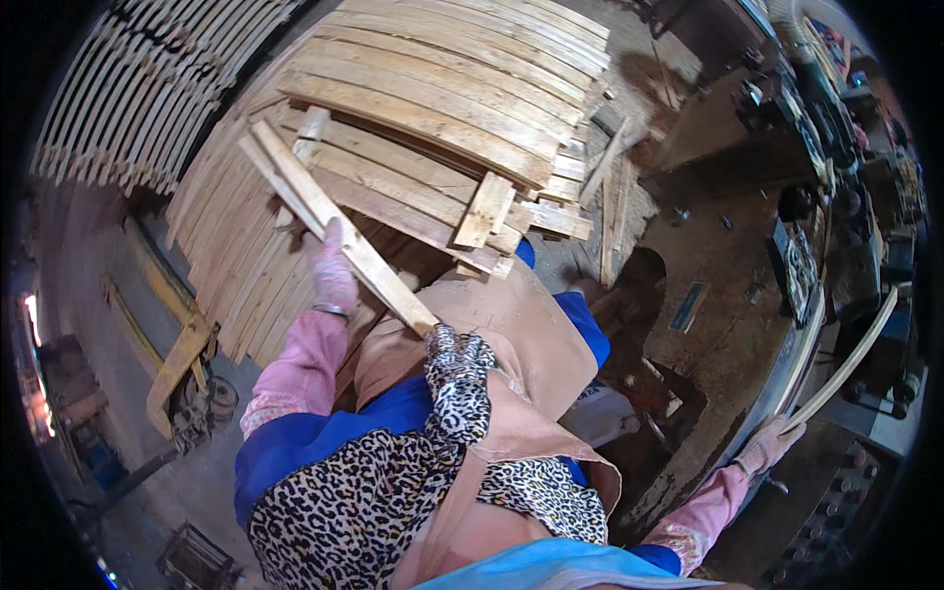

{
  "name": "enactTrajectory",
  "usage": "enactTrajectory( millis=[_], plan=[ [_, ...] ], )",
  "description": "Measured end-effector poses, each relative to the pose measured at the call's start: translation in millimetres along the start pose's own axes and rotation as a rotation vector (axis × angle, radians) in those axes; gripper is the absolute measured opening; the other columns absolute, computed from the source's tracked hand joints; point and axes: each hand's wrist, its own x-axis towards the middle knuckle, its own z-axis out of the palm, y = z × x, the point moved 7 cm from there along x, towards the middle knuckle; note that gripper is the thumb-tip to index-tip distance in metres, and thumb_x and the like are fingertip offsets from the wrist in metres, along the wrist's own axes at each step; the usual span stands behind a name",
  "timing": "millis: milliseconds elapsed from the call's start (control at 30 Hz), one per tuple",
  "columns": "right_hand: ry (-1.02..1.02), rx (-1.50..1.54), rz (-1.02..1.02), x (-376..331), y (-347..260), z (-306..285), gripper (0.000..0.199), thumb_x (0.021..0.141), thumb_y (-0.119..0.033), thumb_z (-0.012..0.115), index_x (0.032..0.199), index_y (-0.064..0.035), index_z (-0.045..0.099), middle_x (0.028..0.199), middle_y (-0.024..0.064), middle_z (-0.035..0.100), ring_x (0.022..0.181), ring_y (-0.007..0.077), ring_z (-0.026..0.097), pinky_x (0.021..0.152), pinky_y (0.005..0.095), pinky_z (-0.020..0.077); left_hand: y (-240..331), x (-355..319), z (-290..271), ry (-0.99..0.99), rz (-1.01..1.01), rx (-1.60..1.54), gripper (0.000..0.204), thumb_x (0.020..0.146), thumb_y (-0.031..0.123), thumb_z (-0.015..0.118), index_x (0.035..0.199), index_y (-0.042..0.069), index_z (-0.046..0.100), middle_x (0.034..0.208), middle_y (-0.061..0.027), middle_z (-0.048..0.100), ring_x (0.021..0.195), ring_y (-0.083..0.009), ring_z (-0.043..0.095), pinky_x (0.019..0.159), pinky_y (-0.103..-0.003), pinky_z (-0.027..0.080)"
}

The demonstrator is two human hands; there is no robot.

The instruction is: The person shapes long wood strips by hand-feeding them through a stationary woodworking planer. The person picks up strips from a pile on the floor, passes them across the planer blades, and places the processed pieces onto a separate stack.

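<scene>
My left hand (334, 267), in a pale pink glove, is closed around a pair of narrow wooden slats (344, 236). They slant from the plank pile down toward my lap, their near end touching or close to leopard-print cloth (460, 379). Out to the far right, my right hand (770, 445), gloved too, grips a thin wooden strip (851, 369) beside the machine. That strip bends upward and away from the hand, and a second pale strip (808, 344) lies along the machine's edge. My fingertips are partly hidden.
A large stack of planks (442, 74) stands ahead, short wood pieces (484, 211) lying on it. Sawdust covers the machine table (688, 393) at right. A yellow metal frame (182, 369) stands on the left, and slat stacks (147, 88) rise at far left. Offcuts (615, 197) lie beyond.
</scene>
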Motion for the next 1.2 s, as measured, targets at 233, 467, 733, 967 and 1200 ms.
enactTrajectory(
  millis=[233, 467, 733, 967, 1200],
  plan=[
    [0.158, -0.155, -0.204, 59, -35, 44, 0.059, 0.102, -0.035, 0.06, 0.153, -0.011, 0.043, 0.135, 0.0209, 0.062, 0.112, 0.0359, 0.065, 0.096, 0.0388, 0.0511, 19, -26, 36, 0.033, -0.069, 0.175, 0.046, 0.086, 0.014, 0.08, 0.124, -0.003, 0.061, 0.103, -0.0079, 0.067, 0.085, -0.0197, 0.062, 0.078, -0.035, 0.052],
    [-0.15, -0.094, -0.155, -89, 25, -39, 0.051, 0.104, -0.027, 0.059, 0.147, 0.0005, 0.051, 0.151, 0.0201, 0.051, 0.136, 0.0299, 0.051, 0.116, 0.0356, 0.0365, 94, -32, 41, 0.027, 0.047, 0.188, 0.038, 0.087, 0.031, 0.079, 0.111, 0.003, 0.069, 0.096, -0.005, 0.064, 0.089, -0.0201, 0.061, 0.087, -0.035, 0.053],
    [-0.176, -0.317, -0.081, -158, 36, -110, 0.045, 0.091, -0.021, 0.07, 0.135, -0.013, 0.065, 0.117, 0.0189, 0.067, 0.109, 0.0348, 0.063, 0.096, 0.0442, 0.0499, 157, 13, 135, -0.24, 0.336, 0.263, 0.043, 0.094, 0.023, 0.069, 0.121, -0.01, 0.063, 0.111, -0.0172, 0.067, 0.096, -0.0278, 0.066, 0.085, -0.037, 0.059],
    [0.058, -0.295, -0.366, -28, -14, -14, 0.038, 0.094, -0.034, 0.067, 0.127, -0.0153, 0.068, 0.1, 0.0176, 0.071, 0.093, 0.036, 0.067, 0.082, 0.049, 0.0523, 170, -31, 299, -0.902, 0.677, 0.245, 0.036, 0.1, 0.017, 0.059, 0.133, 0.001, 0.061, 0.117, -0.0115, 0.064, 0.109, -0.0188, 0.061, 0.099, -0.032, 0.051],
    [-0.351, 0.3, -0.539, -68, -186, 76, 0.035, 0.1, -0.02, 0.065, 0.132, -0.0067, 0.065, 0.117, 0.0106, 0.072, 0.118, 0.0274, 0.064, 0.105, 0.0389, 0.0501, 108, -164, 426, -0.81, 0.005, -0.272, 0.029, 0.088, 0.016, 0.078, 0.107, 0.001, 0.063, 0.093, -0.0071, 0.065, 0.081, -0.019, 0.067, 0.07, -0.033, 0.059]
  ],
)
